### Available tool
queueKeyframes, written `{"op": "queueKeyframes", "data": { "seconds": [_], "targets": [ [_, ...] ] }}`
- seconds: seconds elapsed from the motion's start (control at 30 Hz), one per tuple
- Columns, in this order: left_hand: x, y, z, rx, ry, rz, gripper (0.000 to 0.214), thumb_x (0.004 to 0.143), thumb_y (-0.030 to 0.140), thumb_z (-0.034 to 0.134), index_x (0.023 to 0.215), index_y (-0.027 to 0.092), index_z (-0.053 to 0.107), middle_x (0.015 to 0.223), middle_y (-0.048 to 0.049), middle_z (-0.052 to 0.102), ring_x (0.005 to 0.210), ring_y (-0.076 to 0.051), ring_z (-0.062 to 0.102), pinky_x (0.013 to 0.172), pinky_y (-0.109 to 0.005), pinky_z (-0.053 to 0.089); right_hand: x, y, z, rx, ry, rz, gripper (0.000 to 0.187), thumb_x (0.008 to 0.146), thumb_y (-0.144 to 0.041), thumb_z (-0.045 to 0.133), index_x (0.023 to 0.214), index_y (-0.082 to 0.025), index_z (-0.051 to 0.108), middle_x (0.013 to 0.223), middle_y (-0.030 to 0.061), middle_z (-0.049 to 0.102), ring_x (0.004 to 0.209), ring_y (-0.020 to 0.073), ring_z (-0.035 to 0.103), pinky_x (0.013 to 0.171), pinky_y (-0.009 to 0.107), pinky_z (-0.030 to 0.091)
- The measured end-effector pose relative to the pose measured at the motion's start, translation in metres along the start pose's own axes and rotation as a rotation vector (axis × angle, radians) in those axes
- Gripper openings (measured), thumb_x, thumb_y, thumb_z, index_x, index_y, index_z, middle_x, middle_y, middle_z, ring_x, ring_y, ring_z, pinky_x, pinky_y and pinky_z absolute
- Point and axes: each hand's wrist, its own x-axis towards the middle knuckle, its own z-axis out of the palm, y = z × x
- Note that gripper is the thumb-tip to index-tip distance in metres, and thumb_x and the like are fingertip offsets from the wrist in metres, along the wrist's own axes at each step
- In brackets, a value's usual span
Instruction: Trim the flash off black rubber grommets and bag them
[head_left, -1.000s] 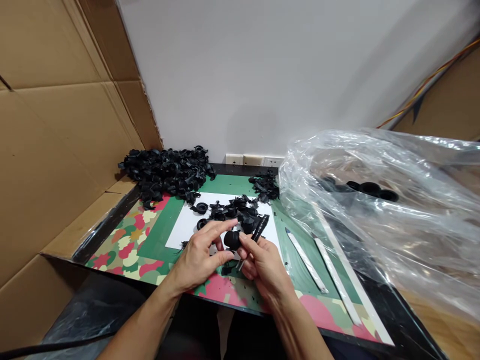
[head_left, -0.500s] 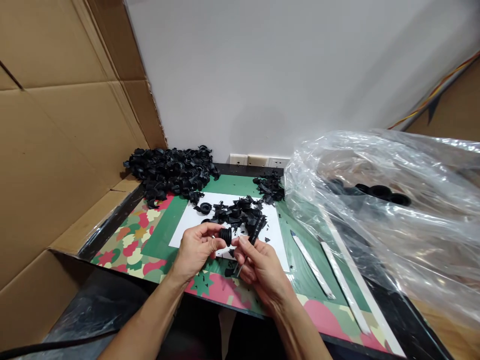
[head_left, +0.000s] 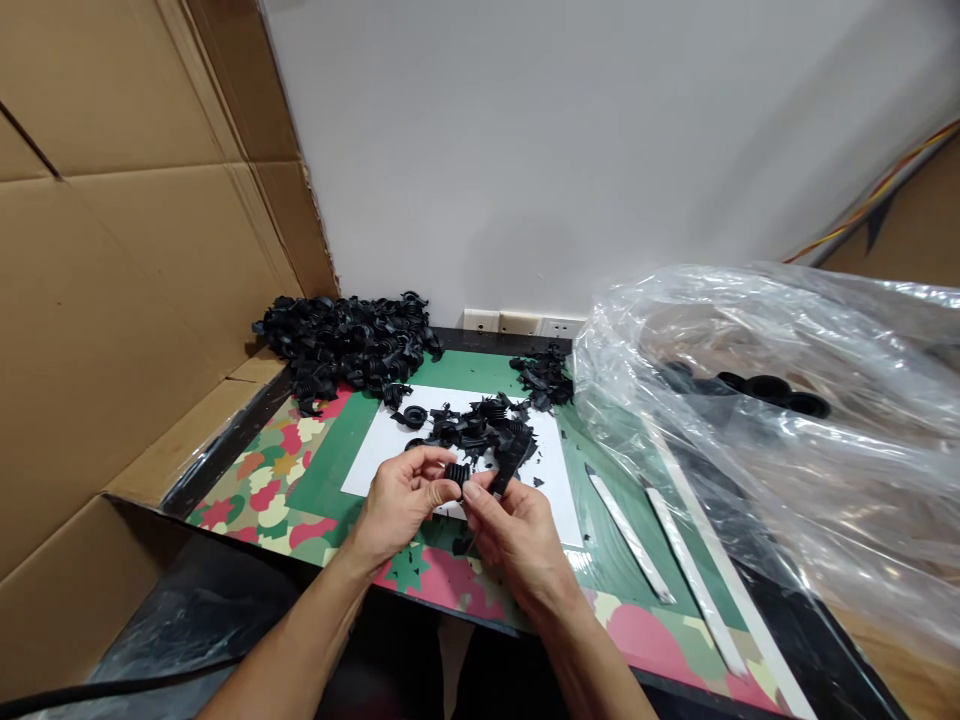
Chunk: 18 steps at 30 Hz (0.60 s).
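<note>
My left hand (head_left: 412, 497) pinches a small black ribbed rubber bellows (head_left: 457, 474) between thumb and fingers, over the white sheet (head_left: 360, 470). Close against its right side, the thumb and fingertips of my right hand (head_left: 517, 535) touch or nearly touch the bellows. The right hand is also closed round a black-handled tool (head_left: 510, 470), whose handle points away from me; its working end is mostly hidden by the fingers. Just beyond both hands lies a heap of black rubber pieces and scraps (head_left: 480, 425), with a round black ring-like piece (head_left: 413, 416) to its left.
A large pile of black rubber parts (head_left: 352, 345) stands at the back left beside cardboard (head_left: 150, 300). Smaller scraps (head_left: 544, 375) lie at the back. Two white-wrapped blades (head_left: 630, 540) rest on the green mat at right, by a clear plastic bag (head_left: 712, 330) holding black rings.
My right hand has closed in on the bellows, its thumb now at the bellows' edge. The black handle has tilted and shifted slightly. The view has moved a little.
</note>
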Motion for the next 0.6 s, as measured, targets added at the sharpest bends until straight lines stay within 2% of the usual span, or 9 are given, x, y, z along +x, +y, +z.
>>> {"op": "queueKeyframes", "data": {
  "seconds": [0.1, 0.2, 0.3, 0.4, 0.6],
  "targets": [
    [-0.004, -0.002, -0.002, 0.156, -0.053, 0.079, 0.042, 0.064, 0.028, 0.079, 0.105, 0.02, 0.071, 0.073, 0.0018, 0.059, 0.058, -0.009, 0.046, 0.055, -0.021, 0.04, 0.0, -0.001, -0.001, -0.017, 0.028, -0.025, 0.042, 0.06, -0.05, 0.078, 0.066, -0.016, 0.054, 0.044, -0.0086, 0.045, 0.033, 0.0013, 0.025, 0.032, 0.017, 0.015],
    [-0.006, -0.003, -0.002, 0.216, -0.048, 0.134, 0.032, 0.069, 0.022, 0.073, 0.101, 0.022, 0.072, 0.077, 0.0009, 0.062, 0.064, -0.011, 0.05, 0.061, -0.022, 0.042, 0.0, 0.0, -0.002, -0.029, 0.034, -0.057, 0.039, 0.062, -0.048, 0.077, 0.066, -0.016, 0.054, 0.044, -0.0085, 0.045, 0.035, 0.0023, 0.026, 0.035, 0.018, 0.016],
    [-0.005, -0.001, 0.001, 0.077, -0.025, 0.099, 0.03, 0.065, 0.018, 0.073, 0.095, 0.019, 0.072, 0.077, 0.0, 0.064, 0.066, -0.012, 0.054, 0.061, -0.022, 0.045, -0.001, 0.002, -0.002, -0.016, 0.039, -0.098, 0.035, 0.063, -0.045, 0.076, 0.066, -0.017, 0.055, 0.045, -0.0072, 0.046, 0.039, 0.0044, 0.032, 0.038, 0.019, 0.021],
    [-0.004, 0.003, 0.005, -0.089, -0.011, 0.002, 0.03, 0.058, 0.016, 0.076, 0.088, 0.016, 0.069, 0.071, 0.0011, 0.062, 0.056, -0.009, 0.054, 0.054, -0.021, 0.046, -0.001, 0.004, -0.002, 0.03, 0.033, -0.097, 0.035, 0.063, -0.044, 0.076, 0.065, -0.016, 0.055, 0.046, -0.0061, 0.048, 0.042, 0.0055, 0.036, 0.04, 0.019, 0.023],
    [-0.004, 0.005, 0.007, -0.244, 0.002, -0.066, 0.031, 0.055, 0.017, 0.08, 0.083, 0.014, 0.068, 0.07, 0.0009, 0.063, 0.046, -0.006, 0.052, 0.045, -0.019, 0.044, -0.002, 0.004, 0.0, 0.111, 0.014, 0.009, 0.037, 0.062, -0.045, 0.078, 0.064, -0.018, 0.052, 0.045, -0.0083, 0.045, 0.033, 0.0017, 0.024, 0.034, 0.018, 0.014]
  ]
}}
